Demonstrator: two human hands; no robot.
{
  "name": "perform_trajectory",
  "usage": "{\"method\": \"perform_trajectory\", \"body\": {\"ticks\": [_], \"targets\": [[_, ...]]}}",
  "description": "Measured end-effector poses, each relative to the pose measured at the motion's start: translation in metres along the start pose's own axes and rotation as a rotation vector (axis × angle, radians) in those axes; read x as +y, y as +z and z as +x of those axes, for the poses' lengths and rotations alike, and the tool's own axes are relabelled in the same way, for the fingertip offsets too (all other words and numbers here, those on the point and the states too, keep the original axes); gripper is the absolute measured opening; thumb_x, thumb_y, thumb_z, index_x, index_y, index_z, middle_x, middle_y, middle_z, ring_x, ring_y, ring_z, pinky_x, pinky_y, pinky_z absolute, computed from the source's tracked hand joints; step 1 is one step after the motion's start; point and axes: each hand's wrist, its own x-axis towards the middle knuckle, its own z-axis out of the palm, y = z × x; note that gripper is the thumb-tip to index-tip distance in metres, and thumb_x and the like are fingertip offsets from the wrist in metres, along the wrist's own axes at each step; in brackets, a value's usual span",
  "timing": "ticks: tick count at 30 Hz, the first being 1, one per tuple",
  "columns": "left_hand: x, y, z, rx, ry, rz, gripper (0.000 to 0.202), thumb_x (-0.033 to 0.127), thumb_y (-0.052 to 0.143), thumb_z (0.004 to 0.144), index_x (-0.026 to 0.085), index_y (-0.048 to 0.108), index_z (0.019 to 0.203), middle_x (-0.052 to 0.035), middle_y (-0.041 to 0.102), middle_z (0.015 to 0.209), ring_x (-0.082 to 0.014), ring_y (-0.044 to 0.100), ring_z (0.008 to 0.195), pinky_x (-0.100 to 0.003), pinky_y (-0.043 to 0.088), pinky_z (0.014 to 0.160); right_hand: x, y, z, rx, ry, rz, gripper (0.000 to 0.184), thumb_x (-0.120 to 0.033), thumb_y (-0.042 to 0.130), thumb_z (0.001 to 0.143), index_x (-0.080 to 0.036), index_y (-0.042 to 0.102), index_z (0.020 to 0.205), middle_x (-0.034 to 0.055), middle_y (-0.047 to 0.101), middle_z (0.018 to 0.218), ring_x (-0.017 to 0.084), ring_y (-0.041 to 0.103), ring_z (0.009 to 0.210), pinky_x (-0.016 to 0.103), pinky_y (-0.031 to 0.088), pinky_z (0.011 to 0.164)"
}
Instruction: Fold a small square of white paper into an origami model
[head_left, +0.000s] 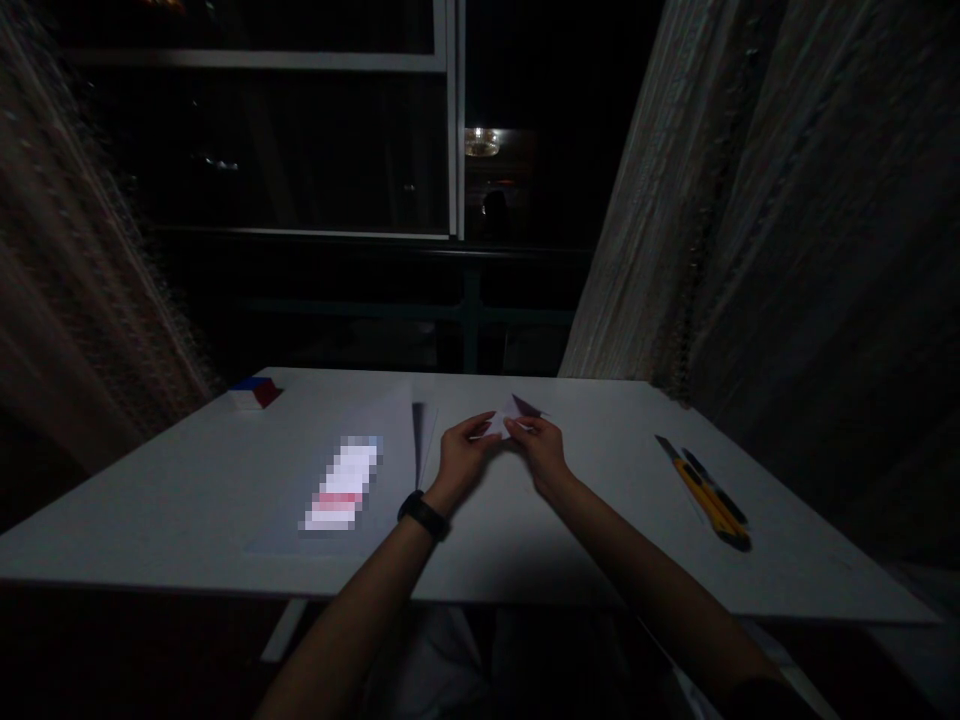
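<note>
Both hands meet over the middle of the white table, holding a small folded piece of paper [511,408] between them. My left hand [461,458], with a dark band on its wrist, pinches the paper's left side between thumb and fingers. On the right side, my right hand [541,448] grips it with thumb and fingertips. A pointed flap of the paper sticks out to the upper right. In this dim light its exact folded shape is hard to make out.
Left of my hands, a bright blurred-out screen [341,490] lies on sheets of paper [390,425] with a lifted edge. A coloured cube [255,392] sits at the far left. To the right lie a yellow utility knife [709,500] and a dark pen [716,487]. Curtains flank the table [600,400].
</note>
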Motion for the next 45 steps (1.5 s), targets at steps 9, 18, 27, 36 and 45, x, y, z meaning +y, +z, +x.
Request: {"method": "perform_trajectory", "body": {"ticks": [9, 18, 27, 36, 45], "targets": [[-0.008, -0.003, -0.001, 0.001, 0.192, 0.075, 0.024, 0.03, 0.057, 0.076, 0.021, 0.068, 0.096, -0.0063, 0.064, 0.1, -0.0197, 0.056, 0.095, -0.031, 0.04, 0.087, -0.004, 0.005, -0.004, 0.01, 0.097, 0.141, 0.029, -0.034, 0.077, 0.049, -0.016, 0.058, 0.063, 0.0007, 0.06, 0.066, 0.011, 0.055, 0.054, 0.028, 0.05, 0.058], [-0.005, -0.001, -0.005, -0.005, 0.386, 0.287, 0.029, 0.03, 0.054, 0.08, 0.021, 0.063, 0.105, -0.0066, 0.062, 0.1, -0.0185, 0.056, 0.093, -0.032, 0.041, 0.086, -0.007, 0.011, -0.008, 0.062, 0.07, 0.226, 0.032, -0.03, 0.078, 0.047, -0.016, 0.057, 0.066, -0.0003, 0.061, 0.065, 0.011, 0.057, 0.054, 0.027, 0.051, 0.057], [-0.012, -0.001, -0.004, 0.039, 0.484, 0.329, 0.029, 0.028, 0.049, 0.084, 0.021, 0.06, 0.11, -0.0059, 0.061, 0.095, -0.0151, 0.056, 0.089, -0.029, 0.044, 0.08, -0.009, 0.014, -0.012, 0.06, 0.041, 0.289, 0.031, -0.027, 0.078, 0.05, -0.016, 0.059, 0.071, -0.0021, 0.06, 0.068, 0.01, 0.059, 0.057, 0.024, 0.051, 0.058], [-0.011, 0.001, -0.005, 0.09, 0.399, 0.281, 0.027, 0.031, 0.049, 0.083, 0.019, 0.065, 0.1, -0.0059, 0.064, 0.093, -0.0155, 0.058, 0.086, -0.029, 0.045, 0.079, -0.008, 0.012, -0.009, 0.08, -0.114, 0.056, 0.033, -0.035, 0.074, 0.054, -0.016, 0.06, 0.078, -0.0001, 0.06, 0.069, 0.01, 0.053, 0.051, 0.025, 0.046, 0.052], [-0.012, 0.002, -0.006, 0.094, 0.448, 0.342, 0.03, 0.031, 0.047, 0.084, 0.021, 0.061, 0.109, -0.0061, 0.062, 0.091, -0.0158, 0.056, 0.086, -0.029, 0.045, 0.076, -0.007, 0.011, -0.009, 0.128, -0.273, -0.143, 0.035, -0.041, 0.069, 0.059, -0.014, 0.061, 0.08, 0.0041, 0.063, 0.076, 0.011, 0.052, 0.054, 0.025, 0.041, 0.051]]}}
